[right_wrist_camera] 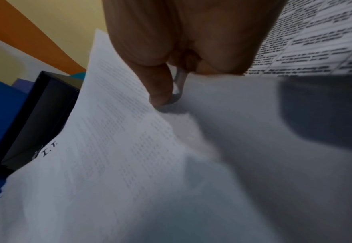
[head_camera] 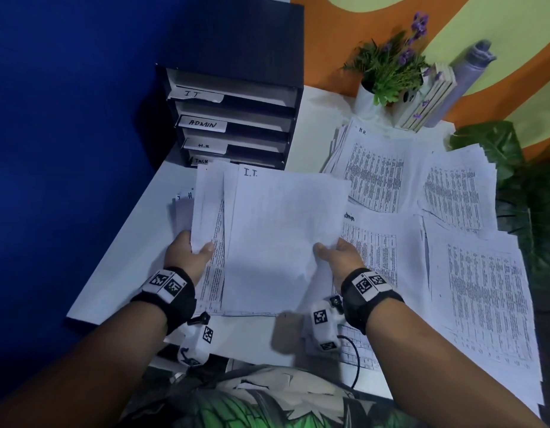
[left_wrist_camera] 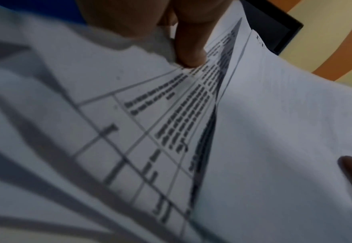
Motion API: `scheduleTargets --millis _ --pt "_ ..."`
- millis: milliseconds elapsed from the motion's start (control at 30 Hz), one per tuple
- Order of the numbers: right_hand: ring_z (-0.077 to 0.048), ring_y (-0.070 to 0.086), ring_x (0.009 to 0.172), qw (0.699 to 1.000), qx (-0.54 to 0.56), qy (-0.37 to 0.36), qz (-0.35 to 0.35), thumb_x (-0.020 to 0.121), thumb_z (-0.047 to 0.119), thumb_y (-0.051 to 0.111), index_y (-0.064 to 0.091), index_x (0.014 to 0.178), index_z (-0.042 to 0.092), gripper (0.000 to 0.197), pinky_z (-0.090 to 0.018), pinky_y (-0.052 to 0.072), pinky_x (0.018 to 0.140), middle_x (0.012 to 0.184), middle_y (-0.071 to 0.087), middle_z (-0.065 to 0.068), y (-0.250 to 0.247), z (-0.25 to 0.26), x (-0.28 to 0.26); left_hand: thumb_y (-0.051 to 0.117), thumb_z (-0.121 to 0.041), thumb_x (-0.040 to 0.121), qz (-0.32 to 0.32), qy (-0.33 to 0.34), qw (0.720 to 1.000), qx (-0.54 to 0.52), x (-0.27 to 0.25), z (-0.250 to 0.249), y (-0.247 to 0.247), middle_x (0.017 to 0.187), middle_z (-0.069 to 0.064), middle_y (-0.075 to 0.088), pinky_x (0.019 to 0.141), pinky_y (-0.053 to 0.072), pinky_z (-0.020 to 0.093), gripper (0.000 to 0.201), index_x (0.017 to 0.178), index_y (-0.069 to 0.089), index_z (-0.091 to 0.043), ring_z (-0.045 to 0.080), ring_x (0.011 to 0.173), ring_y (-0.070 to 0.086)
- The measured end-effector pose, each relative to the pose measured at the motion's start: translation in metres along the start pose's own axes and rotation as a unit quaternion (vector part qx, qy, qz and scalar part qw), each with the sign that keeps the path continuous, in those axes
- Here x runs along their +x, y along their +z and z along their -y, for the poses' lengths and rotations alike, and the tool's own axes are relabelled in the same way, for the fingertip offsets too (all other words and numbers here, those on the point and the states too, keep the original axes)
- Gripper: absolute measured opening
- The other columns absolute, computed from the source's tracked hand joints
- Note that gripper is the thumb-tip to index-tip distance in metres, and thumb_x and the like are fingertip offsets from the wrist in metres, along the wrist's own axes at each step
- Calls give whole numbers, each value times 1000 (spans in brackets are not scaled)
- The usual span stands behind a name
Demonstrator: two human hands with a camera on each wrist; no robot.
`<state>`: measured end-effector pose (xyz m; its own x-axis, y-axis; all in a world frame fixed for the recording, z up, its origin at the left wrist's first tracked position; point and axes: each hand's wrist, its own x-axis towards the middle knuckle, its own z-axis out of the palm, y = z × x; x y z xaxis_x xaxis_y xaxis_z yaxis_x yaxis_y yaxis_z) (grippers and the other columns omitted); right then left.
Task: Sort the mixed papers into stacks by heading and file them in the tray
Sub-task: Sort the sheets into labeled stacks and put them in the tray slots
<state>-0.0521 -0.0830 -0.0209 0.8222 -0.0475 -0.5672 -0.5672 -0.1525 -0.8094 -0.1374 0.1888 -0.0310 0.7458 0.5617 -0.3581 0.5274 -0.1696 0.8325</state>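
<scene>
Both forearms reach forward; left hand [head_camera: 187,254] and right hand [head_camera: 341,257] each pinch, thumbs on top, fingers hidden beneath.

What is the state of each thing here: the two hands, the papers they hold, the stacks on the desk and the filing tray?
left hand: pinches the remaining mixed papers.
right hand: pinches the I.T. sheet, lifted off the desk.
H.R. stack: lies flat on the desk, face up.
Admin stack: lies flat, partly under the raised sheet.
filing tray: upright, slots labelled IT, ADMIN, H.R.; contents unclear.
</scene>
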Motion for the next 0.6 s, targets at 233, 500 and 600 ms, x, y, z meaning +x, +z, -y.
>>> scheduleTargets --millis 233,500,600 --pt "-23 59 107 998 -38 -45 5 82 0 66 49 131 16 54 -43 45 101 116 60 2 -1 3 -4 68 -27 88 0 -9 999 -39 0 1 3 102 -2 66 87 46 31 24 109 61 -17 24 99 62" --pt "-25 62 81 993 -98 -57 -20 88 -5 58 64 90 13 20 -35 51 77 89 67 -13 -7 -3 4 46 -3 97 69 5 996 58 6 12 -2 155 1 31 102 31 25 66 149 28 -39 21 139 35" --pt "-26 62 74 998 -52 -46 8 86 -8 59 65 83 18 27 -46 54 79 80 67 -9 -5 -1 1 49 -25 99 88 -11 995 40 7 14 0 148 -2 42 104 32 26 41 140 48 -29 21 135 41"
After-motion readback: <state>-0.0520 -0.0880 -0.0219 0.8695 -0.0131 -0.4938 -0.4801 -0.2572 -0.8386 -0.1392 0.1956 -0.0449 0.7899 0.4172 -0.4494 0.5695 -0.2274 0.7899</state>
